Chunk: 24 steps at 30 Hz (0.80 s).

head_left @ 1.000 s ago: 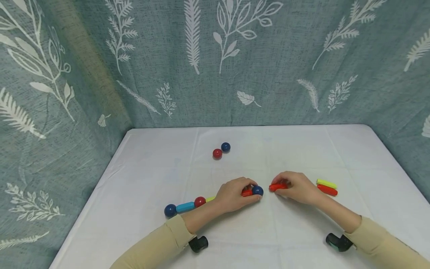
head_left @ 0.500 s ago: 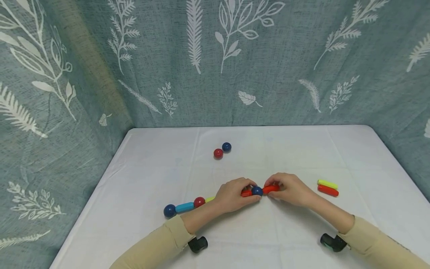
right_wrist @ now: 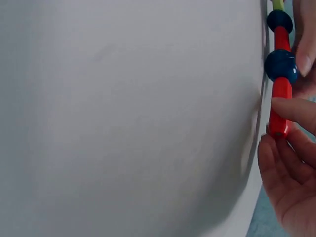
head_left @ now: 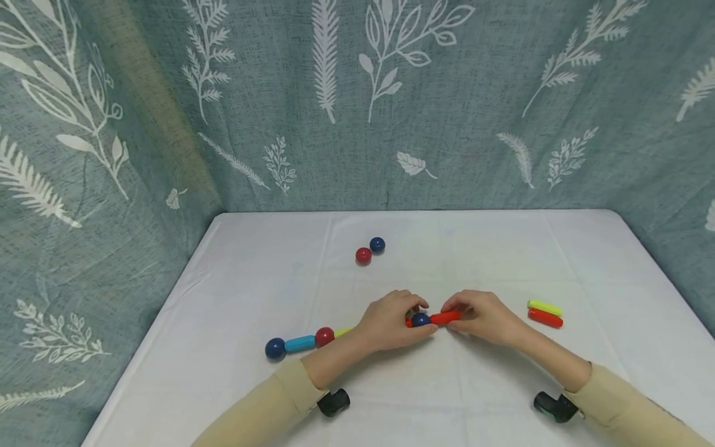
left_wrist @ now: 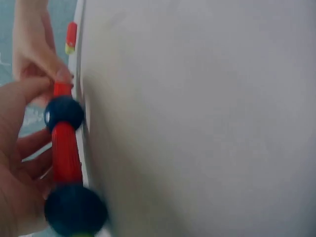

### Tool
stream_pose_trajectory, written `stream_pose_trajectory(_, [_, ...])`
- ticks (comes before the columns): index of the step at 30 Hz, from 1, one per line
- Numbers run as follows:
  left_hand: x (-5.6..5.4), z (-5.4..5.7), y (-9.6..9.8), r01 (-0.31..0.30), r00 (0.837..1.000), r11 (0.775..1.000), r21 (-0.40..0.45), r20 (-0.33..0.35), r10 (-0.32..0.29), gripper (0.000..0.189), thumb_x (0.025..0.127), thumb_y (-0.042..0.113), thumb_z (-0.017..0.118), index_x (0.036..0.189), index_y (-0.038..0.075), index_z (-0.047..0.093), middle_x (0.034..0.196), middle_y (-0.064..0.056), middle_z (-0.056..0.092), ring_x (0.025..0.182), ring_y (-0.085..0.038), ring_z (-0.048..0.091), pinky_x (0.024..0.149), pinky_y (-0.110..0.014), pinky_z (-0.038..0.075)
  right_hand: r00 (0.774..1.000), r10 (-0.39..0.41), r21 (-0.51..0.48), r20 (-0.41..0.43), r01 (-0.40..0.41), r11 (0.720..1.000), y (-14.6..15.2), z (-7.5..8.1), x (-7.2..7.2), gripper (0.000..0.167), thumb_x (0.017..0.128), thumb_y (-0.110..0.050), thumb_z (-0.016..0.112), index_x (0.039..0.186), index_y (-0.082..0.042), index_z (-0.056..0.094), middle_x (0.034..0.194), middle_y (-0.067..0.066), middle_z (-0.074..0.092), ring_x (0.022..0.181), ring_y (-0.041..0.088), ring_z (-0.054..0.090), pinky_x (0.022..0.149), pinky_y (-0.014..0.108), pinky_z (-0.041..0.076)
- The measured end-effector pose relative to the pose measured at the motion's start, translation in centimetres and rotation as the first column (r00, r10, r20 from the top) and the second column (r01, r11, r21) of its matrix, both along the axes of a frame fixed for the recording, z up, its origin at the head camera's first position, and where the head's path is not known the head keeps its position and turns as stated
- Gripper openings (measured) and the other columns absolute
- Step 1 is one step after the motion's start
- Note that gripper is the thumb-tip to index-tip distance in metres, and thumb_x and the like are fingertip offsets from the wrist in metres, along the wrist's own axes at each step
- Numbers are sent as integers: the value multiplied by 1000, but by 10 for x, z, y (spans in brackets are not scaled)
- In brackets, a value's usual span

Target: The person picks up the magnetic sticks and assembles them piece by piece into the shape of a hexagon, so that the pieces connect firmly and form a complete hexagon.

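Observation:
A chain of coloured rods and balls runs left to right in the head view, from a dark blue ball [head_left: 275, 349] through a light blue rod [head_left: 300, 344] and a red ball [head_left: 324, 336] to a yellow-green rod [head_left: 342, 332]. The left hand [head_left: 388, 321] hides its middle. That hand's fingers curl around the chain near another dark blue ball [left_wrist: 64, 113], between two red rods. My right hand [head_left: 483, 316] pinches the end red rod [right_wrist: 281, 92], which meets this ball in the right wrist view. A further red rod [left_wrist: 66, 153] lies beside the left fingers.
On the white table [head_left: 268, 261], a loose red ball [head_left: 363, 256] and dark blue ball [head_left: 377, 245] sit farther back. To the right lie a yellow-green rod [head_left: 545, 307] and a red rod [head_left: 545, 318], side by side. A patterned curtain [head_left: 346, 167] hangs behind.
My right hand has brought the red rod leftward to the dark blue ball. The chain has then shifted slightly left, while the left hand has stayed nearly in place.

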State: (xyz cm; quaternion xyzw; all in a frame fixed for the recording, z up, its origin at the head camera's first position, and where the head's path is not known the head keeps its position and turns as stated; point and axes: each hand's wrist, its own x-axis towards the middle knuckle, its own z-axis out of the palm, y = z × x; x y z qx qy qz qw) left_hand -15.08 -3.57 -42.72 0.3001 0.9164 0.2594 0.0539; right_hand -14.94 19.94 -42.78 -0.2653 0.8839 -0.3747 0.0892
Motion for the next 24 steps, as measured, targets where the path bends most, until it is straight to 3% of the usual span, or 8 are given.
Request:
stream_pose_trajectory(4, [1,-2,4,-4,1000,1000,23,-19,4,30,88,40,70,105,16,71,92,6,64,82,-8,54,67,-17,44,1000,22,-34,11,-21,999,-7,-2,-2,22,84,-7,75,104,-10,69,98,-2,68,88,14,63,79,25,53])
stream_pose_trajectory(10, [-2,-9,-5,-43,999,996,76,36,41,22,89,35,71,100,16,72,91,7,65,81,-7,55,71,-19,45,999,35,-18,32,-34,999,-12,2,-15,17,86,-11,73,103,-11,70,93,-5,67,83,11,62,74,26,53])
stream_pose_trajectory(16, [-4,-10,-15,-75,996,993,96,58,70,23,91,38,69,99,17,72,92,7,65,82,-8,54,71,-22,45,999,-37,-17,35,37,999,-32,7,-52,16,94,-20,65,107,-12,71,102,0,68,92,18,64,79,35,52])
stream_pose_trajectory(24, [-5,-12,-17,-76,996,992,98,60,71,21,91,37,68,98,18,73,88,8,64,78,-7,53,70,-22,45,998,-57,-65,-26,56,996,-70,3,-102,32,95,-13,63,125,-3,61,120,16,61,104,30,62,85,42,52])
